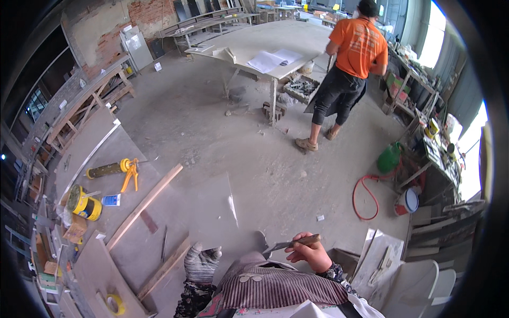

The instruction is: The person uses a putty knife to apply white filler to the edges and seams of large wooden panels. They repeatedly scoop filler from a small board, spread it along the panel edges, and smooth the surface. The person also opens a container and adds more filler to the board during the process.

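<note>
My right hand [312, 256], bare, is closed round the wooden handle of a putty knife [277, 245]. Its dark blade points left, in front of my striped apron [281, 289]. My left hand [202, 265] wears a grey knit glove. Its fingers are curled at the near edge of a smooth grey panel [209, 212], and whatever may be inside them is hidden. To the left of that glove lie a wooden strip [165, 269] and a thin dark tool [164, 241].
A yellow caulking gun [130, 169], a yellow can [85, 204] and a long wooden batten [143, 209] lie left. Ahead, a person in orange [358, 50] stands by a large table [249, 45]. A red hose [360, 193] and a white bucket [407, 201] are right.
</note>
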Demonstrator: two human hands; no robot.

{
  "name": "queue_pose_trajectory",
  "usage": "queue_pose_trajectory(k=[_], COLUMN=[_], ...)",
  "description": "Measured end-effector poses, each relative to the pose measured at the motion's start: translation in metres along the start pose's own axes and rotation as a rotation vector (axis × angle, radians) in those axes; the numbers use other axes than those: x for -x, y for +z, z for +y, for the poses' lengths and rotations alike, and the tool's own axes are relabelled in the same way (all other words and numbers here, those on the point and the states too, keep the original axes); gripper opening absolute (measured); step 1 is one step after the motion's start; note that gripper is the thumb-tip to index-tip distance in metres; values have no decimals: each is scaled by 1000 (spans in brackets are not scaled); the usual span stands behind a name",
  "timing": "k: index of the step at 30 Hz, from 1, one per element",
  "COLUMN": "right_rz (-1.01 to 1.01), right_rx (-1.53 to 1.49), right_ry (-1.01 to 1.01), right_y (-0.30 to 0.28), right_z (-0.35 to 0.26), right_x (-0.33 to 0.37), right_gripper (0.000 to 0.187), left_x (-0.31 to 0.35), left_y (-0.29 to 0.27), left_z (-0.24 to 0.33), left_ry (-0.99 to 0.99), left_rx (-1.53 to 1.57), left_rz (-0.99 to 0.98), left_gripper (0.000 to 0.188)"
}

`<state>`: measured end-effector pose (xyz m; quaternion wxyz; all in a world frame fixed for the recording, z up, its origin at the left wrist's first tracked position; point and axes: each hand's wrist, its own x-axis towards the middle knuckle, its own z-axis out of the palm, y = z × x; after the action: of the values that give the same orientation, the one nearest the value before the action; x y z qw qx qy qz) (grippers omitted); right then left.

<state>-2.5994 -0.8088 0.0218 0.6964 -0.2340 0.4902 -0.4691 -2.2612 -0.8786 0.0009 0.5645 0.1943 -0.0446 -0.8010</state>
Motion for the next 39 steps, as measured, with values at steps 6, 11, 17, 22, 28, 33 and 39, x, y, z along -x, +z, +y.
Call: queue_pose_trajectory(k=[6,11,17,22,28,33,39], right_rz=[-67,-214,-324,-802,-1204,-1388,-1343], right_rx=[302,113,252,910,740,849,839], right_ry=[127,166,354,28,37,142,91], right_y=[9,8,-5,-6,9,26,79], right_z=[-89,-144,-170,-198,-258,-307,-305], right_x=[-100,-175,-269,-382,-493,-578,-663], right_gripper=[24,23,29,32,23,22,25], left_x=[-97,-154,-196,-253,-292,-321,-364], left_y=[-6,-19,-63,-50,-3,57,84], left_z=[12,21,55,65,84,98,104], left_ry=[26,158,45,115,209,341,639], left_rx=[96,-36,-67,2,182,274,128], left_rz=[14,105,273,407,439,688,451], left_gripper=[39,43,53,52,51,49,45])
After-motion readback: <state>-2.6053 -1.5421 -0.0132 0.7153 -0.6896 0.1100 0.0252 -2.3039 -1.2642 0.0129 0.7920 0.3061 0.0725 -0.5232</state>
